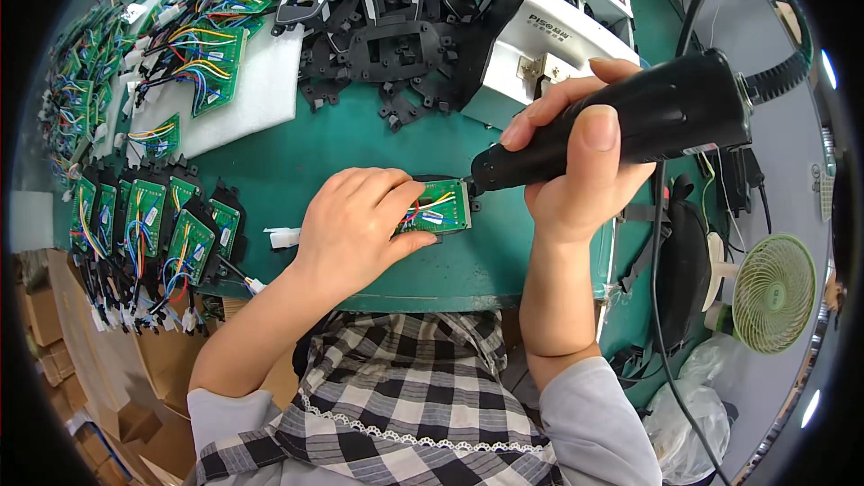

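My left hand (360, 220) is closed over a green circuit board (446, 207) with coloured wires, its fingers and thumb pressing the board's left part. Black plastic shows along the board's edges, and a white connector (283, 238) lies on the mat beyond my wrist. In my right hand (585, 148) is a black electric screwdriver (639, 117), held nearly level with its nose pointing left. Its tip meets the board's right end near the upper corner; whether a screw sits under it is too small to tell.
Wired boards in black holders (146, 216) stand in rows at the left. Loose boards (211, 67) lie on white foam (274, 81). Black plastic frames (387, 45) are heaped at the back beside a white machine (526, 58). A cable (661, 306) hangs at right, near a green fan (774, 292).
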The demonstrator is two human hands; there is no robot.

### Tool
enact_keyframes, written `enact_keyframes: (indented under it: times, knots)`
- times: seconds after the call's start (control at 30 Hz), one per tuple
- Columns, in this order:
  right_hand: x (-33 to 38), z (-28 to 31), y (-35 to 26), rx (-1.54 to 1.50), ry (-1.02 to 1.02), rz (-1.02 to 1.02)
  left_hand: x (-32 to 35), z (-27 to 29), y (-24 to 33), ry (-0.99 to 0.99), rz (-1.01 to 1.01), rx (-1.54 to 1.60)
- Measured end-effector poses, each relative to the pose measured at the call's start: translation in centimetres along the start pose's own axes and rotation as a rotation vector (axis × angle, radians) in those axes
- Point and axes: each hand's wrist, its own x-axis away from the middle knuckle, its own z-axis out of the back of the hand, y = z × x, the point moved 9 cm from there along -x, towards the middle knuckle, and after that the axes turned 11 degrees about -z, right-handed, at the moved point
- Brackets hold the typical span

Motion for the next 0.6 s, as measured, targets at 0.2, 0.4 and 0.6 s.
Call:
enact_keyframes:
  times: [0.2,0.4,0.6]
  knots:
    - [0.1,0.0,-0.3,0.000,0.004,0.004,-0.2,-0.3,0.0,-0.025,-0.003,-0.009]
    - [0.1,-0.3,0.7,-0.020,-0.006,-0.026,-0.2,-0.4,0.0,-0.044,0.027,0.008]
    - [0.6,-1.2,1.5,0.026,-0.051,0.008,-0.1,-0.6,-0.2,-0.052,0.040,0.007]
